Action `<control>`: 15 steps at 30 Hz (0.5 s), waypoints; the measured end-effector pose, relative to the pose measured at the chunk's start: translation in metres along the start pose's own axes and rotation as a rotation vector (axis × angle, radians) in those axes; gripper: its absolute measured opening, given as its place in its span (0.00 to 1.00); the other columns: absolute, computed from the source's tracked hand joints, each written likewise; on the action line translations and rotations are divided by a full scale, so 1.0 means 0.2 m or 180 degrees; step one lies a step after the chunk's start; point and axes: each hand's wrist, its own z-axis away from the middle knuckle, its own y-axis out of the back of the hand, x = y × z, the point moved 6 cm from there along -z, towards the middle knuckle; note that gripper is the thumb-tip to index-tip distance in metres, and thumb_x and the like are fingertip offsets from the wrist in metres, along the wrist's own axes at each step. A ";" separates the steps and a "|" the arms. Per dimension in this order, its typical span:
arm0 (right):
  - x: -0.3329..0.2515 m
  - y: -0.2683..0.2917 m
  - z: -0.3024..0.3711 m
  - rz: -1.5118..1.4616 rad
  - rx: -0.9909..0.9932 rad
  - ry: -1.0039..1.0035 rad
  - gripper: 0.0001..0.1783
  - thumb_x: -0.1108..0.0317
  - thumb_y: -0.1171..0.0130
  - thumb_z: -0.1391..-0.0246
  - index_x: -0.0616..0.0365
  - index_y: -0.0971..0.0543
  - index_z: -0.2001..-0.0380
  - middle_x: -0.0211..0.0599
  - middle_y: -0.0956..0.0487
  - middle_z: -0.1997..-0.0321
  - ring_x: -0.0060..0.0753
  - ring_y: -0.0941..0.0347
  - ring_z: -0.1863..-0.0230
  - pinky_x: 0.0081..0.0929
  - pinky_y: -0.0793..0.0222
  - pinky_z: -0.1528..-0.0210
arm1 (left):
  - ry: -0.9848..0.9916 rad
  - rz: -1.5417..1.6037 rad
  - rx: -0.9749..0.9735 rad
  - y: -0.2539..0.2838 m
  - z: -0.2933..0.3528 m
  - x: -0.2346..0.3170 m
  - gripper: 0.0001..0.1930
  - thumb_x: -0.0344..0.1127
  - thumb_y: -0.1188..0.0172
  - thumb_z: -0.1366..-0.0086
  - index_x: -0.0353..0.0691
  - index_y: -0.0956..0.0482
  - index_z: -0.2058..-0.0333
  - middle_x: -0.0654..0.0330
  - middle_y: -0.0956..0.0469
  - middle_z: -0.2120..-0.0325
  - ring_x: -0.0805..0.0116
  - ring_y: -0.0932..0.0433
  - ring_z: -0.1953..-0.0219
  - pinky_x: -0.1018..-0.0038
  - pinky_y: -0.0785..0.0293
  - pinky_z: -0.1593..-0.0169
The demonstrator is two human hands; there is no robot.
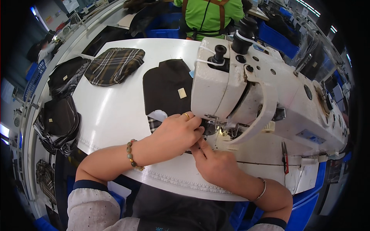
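A dark brown fabric piece (163, 86) with a small cream label lies on the white table, left of the sewing machine's needle. Its near edge is folded, showing a pale patch and some plaid. My left hand (177, 133) rests over that near end with fingers curled and pinched beside the presser foot (233, 131). Just nearer to me, my right hand (216, 163) has its fingers pressed together, tips meeting those of my left. What lies between the right fingertips is hidden by the hands. The white sewing machine (246, 92) stands over the work from the right.
A plaid fabric piece (115, 66) lies at the table's far left. Stacked dark pieces (58, 123) sit beyond the left edge. Red-handled thread snips (285, 158) lie right of the needle. A person in green (208, 17) sits across, near blue bins (163, 27).
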 end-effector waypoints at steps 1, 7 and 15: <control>0.01 0.00 0.00 0.0066 -0.0005 -0.0052 0.17 0.70 0.39 0.51 0.62 0.18 0.56 0.50 0.18 0.52 0.21 0.32 0.89 0.22 0.37 0.88 | 0.0047 -0.0067 0.0074 -0.01 0.00 0.01 0.11 0.32 0.39 0.49 0.36 0.18 0.66 0.61 0.27 0.68 0.65 0.25 0.60 0.72 0.25 0.62; 0.03 -0.01 0.00 0.0121 -0.0055 -0.0160 0.16 0.68 0.37 0.53 0.60 0.18 0.59 0.49 0.19 0.53 0.22 0.31 0.88 0.23 0.36 0.87 | 0.0166 -0.0347 0.0153 -0.03 -0.02 0.03 0.11 0.32 0.39 0.50 0.36 0.18 0.67 0.60 0.26 0.67 0.65 0.25 0.60 0.73 0.25 0.64; 0.02 0.02 -0.01 -0.0106 -0.0008 -0.0086 0.22 0.70 0.40 0.54 0.61 0.19 0.52 0.45 0.18 0.52 0.20 0.29 0.85 0.21 0.33 0.83 | 0.0171 -0.0261 -0.0227 0.07 0.03 -0.02 0.14 0.33 0.38 0.50 0.42 0.16 0.62 0.65 0.26 0.69 0.68 0.24 0.62 0.71 0.26 0.65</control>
